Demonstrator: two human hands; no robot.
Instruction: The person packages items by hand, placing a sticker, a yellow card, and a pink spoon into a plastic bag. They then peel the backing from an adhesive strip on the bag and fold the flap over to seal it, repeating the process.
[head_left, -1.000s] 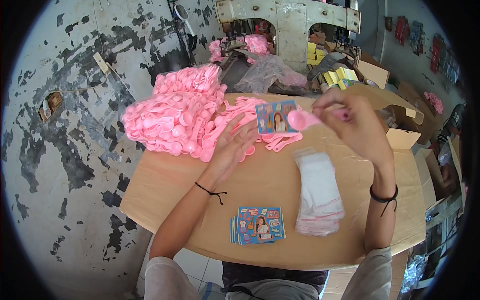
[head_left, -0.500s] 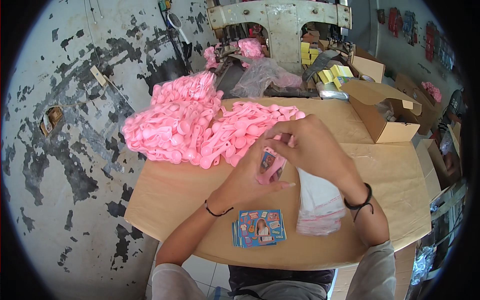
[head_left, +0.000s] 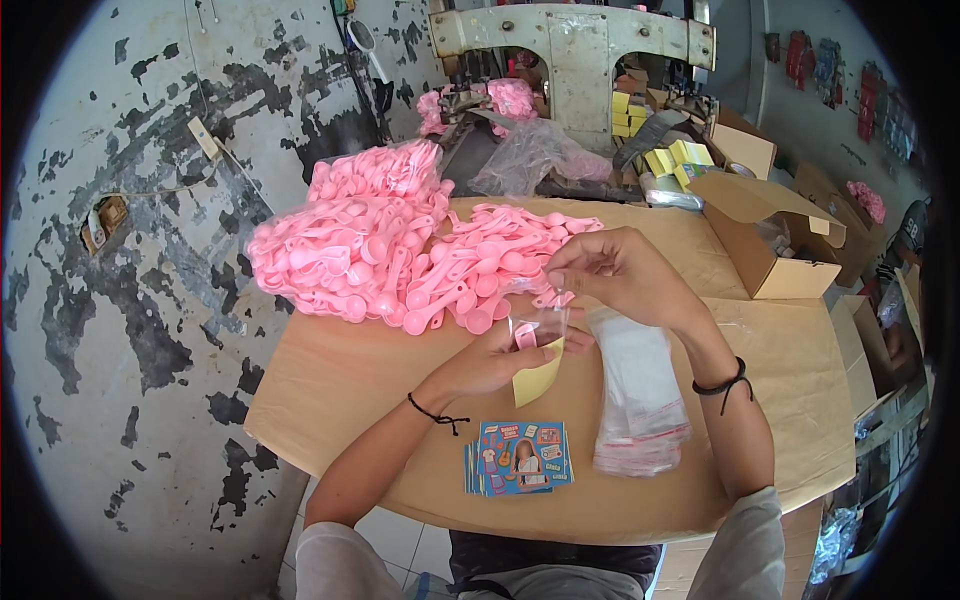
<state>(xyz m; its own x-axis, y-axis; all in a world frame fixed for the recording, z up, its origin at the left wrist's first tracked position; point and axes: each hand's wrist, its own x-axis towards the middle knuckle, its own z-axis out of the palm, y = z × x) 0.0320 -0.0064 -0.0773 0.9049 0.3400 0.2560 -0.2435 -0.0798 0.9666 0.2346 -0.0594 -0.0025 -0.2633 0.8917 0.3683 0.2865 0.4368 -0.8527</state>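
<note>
Pink plastic spoon (head_left: 527, 337) and card (head_left: 538, 376) sit half inside a clear sleeve (head_left: 543, 325) above the table (head_left: 330, 390); left hand (head_left: 500, 360) grips it from below, right hand (head_left: 610, 275) pinches its mouth. A loosened pinch could spill both onto the card stack (head_left: 520, 457).

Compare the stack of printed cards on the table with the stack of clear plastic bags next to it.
The stack of printed cards is colourful and opaque; the stack of clear plastic bags is see-through and whitish. The cards make a small, squarish, fanned pile; the bags make a longer, narrower one. The cards lie nearer the table's front edge, the bags to their right. Both lie flat on the table, untouched by either hand.
</note>
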